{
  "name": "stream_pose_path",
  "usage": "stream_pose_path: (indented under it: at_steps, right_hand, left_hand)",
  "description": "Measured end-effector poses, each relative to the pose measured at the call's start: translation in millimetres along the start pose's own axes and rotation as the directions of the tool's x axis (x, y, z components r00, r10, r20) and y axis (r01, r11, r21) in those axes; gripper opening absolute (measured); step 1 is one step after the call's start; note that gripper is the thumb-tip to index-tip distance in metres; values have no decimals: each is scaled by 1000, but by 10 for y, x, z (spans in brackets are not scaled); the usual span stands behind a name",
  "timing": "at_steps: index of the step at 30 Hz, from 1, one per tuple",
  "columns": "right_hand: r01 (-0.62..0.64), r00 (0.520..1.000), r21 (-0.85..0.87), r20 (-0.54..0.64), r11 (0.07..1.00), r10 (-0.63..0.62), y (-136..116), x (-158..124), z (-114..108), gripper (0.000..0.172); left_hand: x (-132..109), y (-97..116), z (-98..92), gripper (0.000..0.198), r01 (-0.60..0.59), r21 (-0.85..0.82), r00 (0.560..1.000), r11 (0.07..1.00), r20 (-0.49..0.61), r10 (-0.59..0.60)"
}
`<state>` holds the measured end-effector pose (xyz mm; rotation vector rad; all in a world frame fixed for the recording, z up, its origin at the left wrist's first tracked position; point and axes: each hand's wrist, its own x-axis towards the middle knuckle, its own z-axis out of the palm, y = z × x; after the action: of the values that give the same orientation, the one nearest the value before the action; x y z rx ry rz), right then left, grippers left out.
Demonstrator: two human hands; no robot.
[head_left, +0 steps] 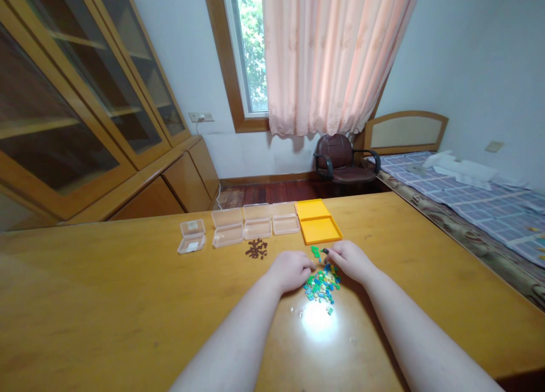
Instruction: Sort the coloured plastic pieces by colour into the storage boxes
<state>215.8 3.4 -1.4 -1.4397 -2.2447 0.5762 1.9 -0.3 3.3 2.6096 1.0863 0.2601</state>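
A loose pile of small toy bricks (322, 287) in green, blue, yellow and pale colours lies on the table between my hands. My left hand (292, 271) rests at the pile's upper left edge, fingers reaching loosely towards it with nothing visible in them. On the other side, my right hand (349, 260) pinches a small dark brick (326, 251) at its fingertips. Just left of that brick lie a few green bricks (315, 252). A separate heap of small brown bricks (256, 249) sits beyond my left hand.
Behind the bricks stand an open yellow case (321, 231) and several open clear plastic boxes (228, 236), the small one (191, 244) farthest left. The wooden table (106, 301) ends at a far edge, with an office chair (340, 159) beyond. A bed (468, 193) stands right.
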Motion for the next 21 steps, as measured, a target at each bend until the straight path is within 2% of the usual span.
stream_pose_path:
  at_steps: [5,8,12,15,21]
  right_hand:
    - [81,996,-45,29,996,-79,-6,9,15,49]
    - [46,998,-26,52,999,-44,-3,13,17,47]
    - [-19,999,-14,26,1000,19,-3,5,-1,47]
    - [19,999,10,41,1000,-19,-16,-2,-6,45]
    - [41,999,29,18,999,-41,-20,5,-8,44]
  left_hand:
    - [-13,22,-15,31,-49,-6,998,999,39,49]
    - [-14,16,-9,31,-59,4,997,998,45,59]
    - [-10,1,2,31,-52,26,998,998,30,51]
    - [-12,1,-2,31,-45,34,999,998,14,45]
    - [-27,26,-27,31,-134,14,990,991,39,134]
